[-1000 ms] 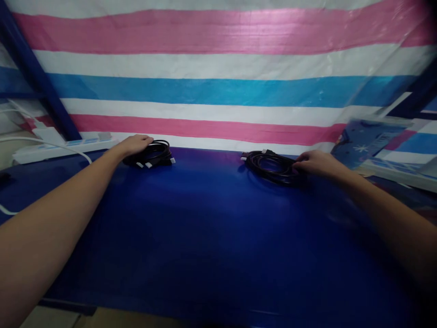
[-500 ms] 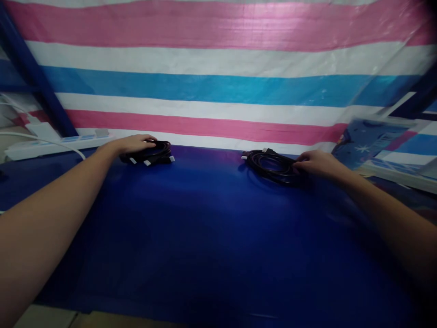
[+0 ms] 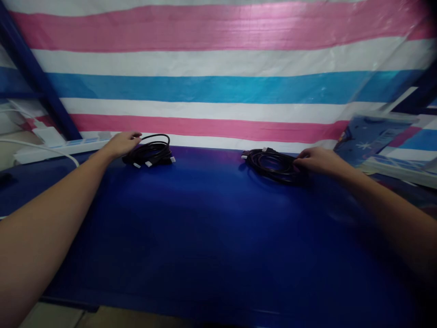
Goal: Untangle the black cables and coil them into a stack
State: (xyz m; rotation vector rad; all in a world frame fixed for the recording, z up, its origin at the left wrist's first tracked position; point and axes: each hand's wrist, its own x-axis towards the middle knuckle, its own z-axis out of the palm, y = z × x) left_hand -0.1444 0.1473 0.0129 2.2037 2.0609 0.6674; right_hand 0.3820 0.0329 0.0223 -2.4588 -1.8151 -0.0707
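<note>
On the left of the blue table lie coiled black cables (image 3: 146, 154) with several pale-tipped connectors facing me. My left hand (image 3: 123, 143) is at the far side of this pile, its fingers closed on a cable, one loop of which arches above the rest. A second coil of black cable (image 3: 269, 167) lies to the right, with connectors at its left end. My right hand (image 3: 316, 160) pinches the right edge of that coil between thumb and fingers. The coil still rests on the table.
A blue table (image 3: 211, 237) spans the view before a striped plastic sheet (image 3: 218, 89). White power strips stand at the left (image 3: 61, 150) and right (image 3: 399, 166) ends. A blue patterned packet (image 3: 372, 136) leans at the right, and a blue post (image 3: 41, 86) rises at left.
My left hand has shifted left and slightly toward me, and a cable loop now stands up from the left pile. My right hand stays at the right coil. The view has moved slightly.
</note>
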